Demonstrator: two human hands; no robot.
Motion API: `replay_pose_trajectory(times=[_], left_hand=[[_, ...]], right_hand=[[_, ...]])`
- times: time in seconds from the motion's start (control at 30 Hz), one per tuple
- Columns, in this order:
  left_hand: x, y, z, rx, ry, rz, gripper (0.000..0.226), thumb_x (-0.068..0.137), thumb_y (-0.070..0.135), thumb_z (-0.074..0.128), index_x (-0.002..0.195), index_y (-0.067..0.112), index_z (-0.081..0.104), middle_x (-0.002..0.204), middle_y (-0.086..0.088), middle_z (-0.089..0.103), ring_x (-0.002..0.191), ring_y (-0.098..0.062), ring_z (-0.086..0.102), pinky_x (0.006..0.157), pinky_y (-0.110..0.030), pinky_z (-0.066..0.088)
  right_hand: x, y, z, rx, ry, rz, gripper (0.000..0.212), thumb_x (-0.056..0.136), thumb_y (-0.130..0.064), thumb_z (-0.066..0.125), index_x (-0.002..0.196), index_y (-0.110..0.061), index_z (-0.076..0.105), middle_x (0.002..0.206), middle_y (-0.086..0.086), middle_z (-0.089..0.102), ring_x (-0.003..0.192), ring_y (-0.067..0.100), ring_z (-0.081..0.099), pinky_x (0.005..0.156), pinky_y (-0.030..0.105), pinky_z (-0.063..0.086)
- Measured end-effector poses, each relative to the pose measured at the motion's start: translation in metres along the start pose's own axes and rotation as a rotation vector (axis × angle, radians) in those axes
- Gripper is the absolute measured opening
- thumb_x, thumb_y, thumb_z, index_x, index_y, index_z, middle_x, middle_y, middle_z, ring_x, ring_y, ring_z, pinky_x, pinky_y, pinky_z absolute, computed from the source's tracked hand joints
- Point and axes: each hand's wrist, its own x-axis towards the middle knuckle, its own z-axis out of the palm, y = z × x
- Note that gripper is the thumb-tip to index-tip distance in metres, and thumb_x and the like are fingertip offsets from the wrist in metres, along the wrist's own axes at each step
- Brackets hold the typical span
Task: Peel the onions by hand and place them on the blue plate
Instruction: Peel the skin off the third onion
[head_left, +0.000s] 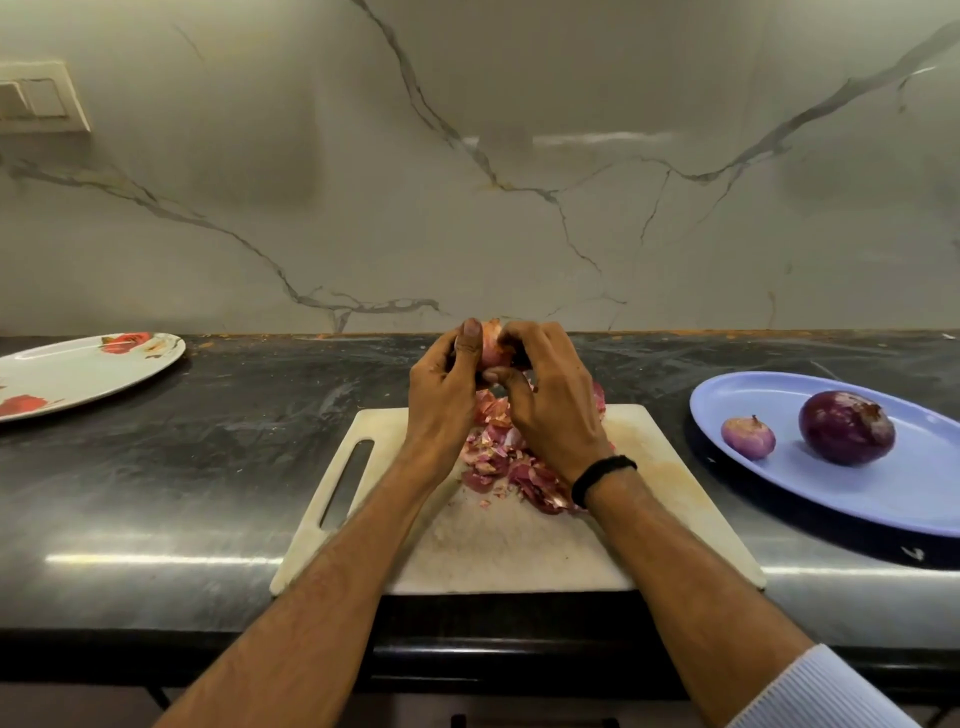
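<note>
Both hands hold one small pinkish onion (491, 347) above the far end of the white cutting board (670, 467). My left hand (441, 400) grips it from the left, thumb up against it. My right hand (550, 405) curls over it from the right, fingers pinching at its skin. Most of the onion is hidden between the fingers. A heap of pink onion skins (498, 457) lies on the board under the hands. The blue plate (893, 493) sits at the right with a large dark purple peeled onion (847, 427) and a small pale purple one (748, 437) on it.
A white oval plate with red flowers (78, 371) lies at the far left of the dark stone counter (208, 467). A marble wall stands close behind. The board has a handle slot (347, 483) on its left side. The counter's front edge runs just below the board.
</note>
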Motion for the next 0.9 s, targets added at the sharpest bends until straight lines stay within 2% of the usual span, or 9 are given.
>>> replay_pose_trajectory(times=[0.23, 0.37, 0.5, 0.6, 0.7, 0.8, 0.83, 0.9], left_hand=[[-0.001, 0.0037, -0.0018, -0.059, 0.035, -0.026, 0.052, 0.093, 0.052, 0.056, 0.113, 0.005, 0.069, 0.1, -0.015, 0.074, 0.096, -0.027, 0.073, 0.092, -0.048, 0.059], [-0.0008, 0.0024, -0.0001, -0.015, 0.023, -0.007, 0.044, 0.095, 0.044, 0.058, 0.117, 0.007, 0.067, 0.099, -0.01, 0.074, 0.093, -0.022, 0.074, 0.089, -0.041, 0.06], [-0.0001, 0.0037, 0.0002, -0.03, 0.026, -0.013, 0.041, 0.093, 0.043, 0.061, 0.116, 0.01, 0.067, 0.102, -0.009, 0.074, 0.095, -0.021, 0.074, 0.085, -0.032, 0.06], [-0.0003, 0.0028, 0.002, -0.095, 0.046, -0.075, 0.054, 0.085, 0.051, 0.063, 0.114, 0.007, 0.068, 0.098, -0.008, 0.075, 0.092, -0.02, 0.074, 0.084, -0.03, 0.06], [0.0029, 0.0006, 0.0026, -0.132, 0.091, -0.141, 0.053, 0.087, 0.054, 0.061, 0.109, 0.006, 0.069, 0.099, -0.01, 0.075, 0.092, -0.023, 0.074, 0.084, -0.032, 0.061], [0.0065, 0.0005, -0.0013, -0.229, 0.146, -0.207, 0.049, 0.092, 0.051, 0.06, 0.109, 0.006, 0.068, 0.103, -0.012, 0.074, 0.093, -0.022, 0.075, 0.085, -0.035, 0.061], [0.0076, 0.0, -0.0023, -0.25, 0.165, -0.217, 0.052, 0.09, 0.053, 0.061, 0.11, 0.005, 0.068, 0.105, -0.013, 0.074, 0.093, -0.021, 0.075, 0.086, -0.035, 0.06], [0.0089, -0.0003, -0.0034, -0.246, 0.178, -0.218, 0.053, 0.092, 0.053, 0.059, 0.112, 0.005, 0.067, 0.107, -0.014, 0.073, 0.093, -0.021, 0.075, 0.085, -0.033, 0.06]], right_hand=[[0.0029, -0.0038, 0.0004, 0.028, 0.04, 0.025, 0.013, 0.095, -0.013, 0.063, 0.107, -0.009, 0.063, 0.101, 0.004, 0.058, 0.087, 0.008, 0.053, 0.077, 0.007, 0.044], [0.0034, -0.002, 0.0004, 0.003, 0.092, 0.032, 0.003, 0.094, -0.004, 0.062, 0.095, -0.006, 0.063, 0.093, 0.006, 0.057, 0.081, 0.005, 0.047, 0.074, 0.005, 0.039], [0.0045, -0.0018, 0.0017, -0.029, 0.096, 0.004, 0.008, 0.09, 0.004, 0.061, 0.091, -0.003, 0.062, 0.091, 0.008, 0.058, 0.08, 0.003, 0.042, 0.074, 0.002, 0.037], [0.0033, -0.0027, 0.0012, -0.051, 0.094, 0.01, 0.011, 0.086, 0.007, 0.057, 0.092, -0.002, 0.06, 0.089, 0.011, 0.058, 0.079, 0.012, 0.046, 0.075, 0.001, 0.034], [0.0042, -0.0033, 0.0006, -0.037, 0.106, 0.033, 0.013, 0.085, 0.009, 0.055, 0.09, -0.003, 0.057, 0.086, 0.01, 0.057, 0.077, 0.014, 0.046, 0.073, 0.003, 0.034], [0.0055, -0.0004, 0.0005, -0.037, 0.154, 0.109, 0.021, 0.083, 0.014, 0.055, 0.086, -0.006, 0.053, 0.083, 0.007, 0.054, 0.075, 0.017, 0.047, 0.068, 0.013, 0.039], [0.0062, 0.0012, -0.0001, -0.045, 0.168, 0.129, 0.023, 0.082, 0.016, 0.056, 0.087, -0.007, 0.052, 0.084, 0.008, 0.054, 0.077, 0.018, 0.049, 0.067, 0.017, 0.04], [0.0052, 0.0014, -0.0009, -0.069, 0.148, 0.141, 0.025, 0.081, 0.017, 0.056, 0.093, -0.005, 0.056, 0.091, 0.009, 0.057, 0.083, 0.017, 0.051, 0.071, 0.016, 0.04]])
